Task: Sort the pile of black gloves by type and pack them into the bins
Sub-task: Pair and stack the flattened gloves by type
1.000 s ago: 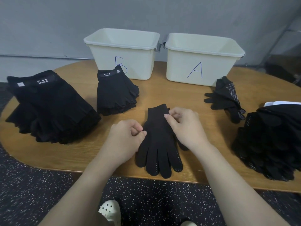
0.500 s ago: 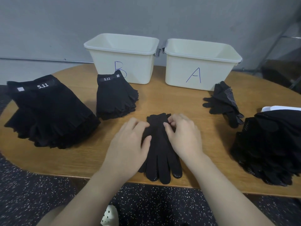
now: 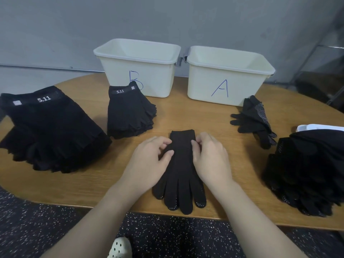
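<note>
Lying flat near the front edge of the wooden table, a dotted black glove points its fingers toward the person. Both hands hold its upper part: the left hand rests on the left side with thumb and curled fingers pinching the fabric, and the right hand pinches the right edge near the cuff. Behind sit two cream bins, bin B on the left and bin A on the right. A small stack of fingerless gloves touches bin B's front; a big stack lies far left. A few dotted gloves lie beside bin A, and a large dotted pile fills the right edge.
</note>
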`<control>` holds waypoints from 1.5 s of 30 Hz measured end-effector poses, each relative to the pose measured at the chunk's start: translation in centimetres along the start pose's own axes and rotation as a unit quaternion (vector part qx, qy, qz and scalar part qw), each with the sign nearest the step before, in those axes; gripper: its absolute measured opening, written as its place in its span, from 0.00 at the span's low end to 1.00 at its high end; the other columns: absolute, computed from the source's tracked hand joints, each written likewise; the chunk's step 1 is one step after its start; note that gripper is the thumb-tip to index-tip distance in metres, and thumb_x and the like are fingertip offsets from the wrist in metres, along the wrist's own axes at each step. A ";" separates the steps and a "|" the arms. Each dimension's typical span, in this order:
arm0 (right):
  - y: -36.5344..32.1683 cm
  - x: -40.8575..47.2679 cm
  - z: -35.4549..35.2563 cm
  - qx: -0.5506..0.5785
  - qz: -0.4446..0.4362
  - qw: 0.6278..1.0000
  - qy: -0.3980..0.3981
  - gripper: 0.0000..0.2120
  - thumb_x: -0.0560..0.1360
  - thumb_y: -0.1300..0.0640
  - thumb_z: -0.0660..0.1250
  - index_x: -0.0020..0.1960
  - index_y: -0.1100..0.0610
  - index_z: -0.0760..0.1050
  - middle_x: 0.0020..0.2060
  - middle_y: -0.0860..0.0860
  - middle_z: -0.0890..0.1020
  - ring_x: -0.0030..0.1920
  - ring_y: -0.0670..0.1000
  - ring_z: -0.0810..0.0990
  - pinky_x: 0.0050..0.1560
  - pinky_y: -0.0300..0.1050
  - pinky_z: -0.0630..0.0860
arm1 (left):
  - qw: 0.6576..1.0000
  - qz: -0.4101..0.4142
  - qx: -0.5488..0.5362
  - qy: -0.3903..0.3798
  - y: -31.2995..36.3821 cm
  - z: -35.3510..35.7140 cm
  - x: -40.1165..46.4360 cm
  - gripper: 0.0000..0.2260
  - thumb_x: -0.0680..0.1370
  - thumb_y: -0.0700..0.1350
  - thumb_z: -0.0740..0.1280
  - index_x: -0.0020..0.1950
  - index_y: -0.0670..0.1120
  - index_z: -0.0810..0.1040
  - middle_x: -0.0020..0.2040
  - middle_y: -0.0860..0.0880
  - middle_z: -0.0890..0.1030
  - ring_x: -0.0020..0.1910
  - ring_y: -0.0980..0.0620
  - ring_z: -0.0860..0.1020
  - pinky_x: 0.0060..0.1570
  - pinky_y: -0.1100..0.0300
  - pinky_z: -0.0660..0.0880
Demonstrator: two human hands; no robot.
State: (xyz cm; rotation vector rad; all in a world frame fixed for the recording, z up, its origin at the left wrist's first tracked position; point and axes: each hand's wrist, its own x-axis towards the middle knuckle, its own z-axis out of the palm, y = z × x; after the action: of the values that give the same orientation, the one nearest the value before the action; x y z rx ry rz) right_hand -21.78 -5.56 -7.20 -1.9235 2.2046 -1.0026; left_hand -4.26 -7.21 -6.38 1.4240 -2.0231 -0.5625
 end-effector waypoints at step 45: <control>-4.1 -1.7 0.4 -0.073 -0.153 0.955 -0.244 0.26 0.87 0.45 0.43 0.84 0.49 0.51 0.83 0.46 0.51 0.83 0.45 0.44 0.82 0.45 0.40 | 0.983 -0.157 0.086 0.041 -1.2 -1.9 0.0 0.18 0.80 0.55 0.69 0.68 0.49 0.78 0.51 0.54 0.76 0.54 0.51 0.76 0.62 0.48 0.72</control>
State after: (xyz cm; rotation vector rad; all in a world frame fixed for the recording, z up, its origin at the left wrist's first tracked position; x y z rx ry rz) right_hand -17.67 -4.29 -6.16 -2.3130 1.7807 -0.3233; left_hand -2.20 -7.61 -5.77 1.8587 -1.8301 -0.4562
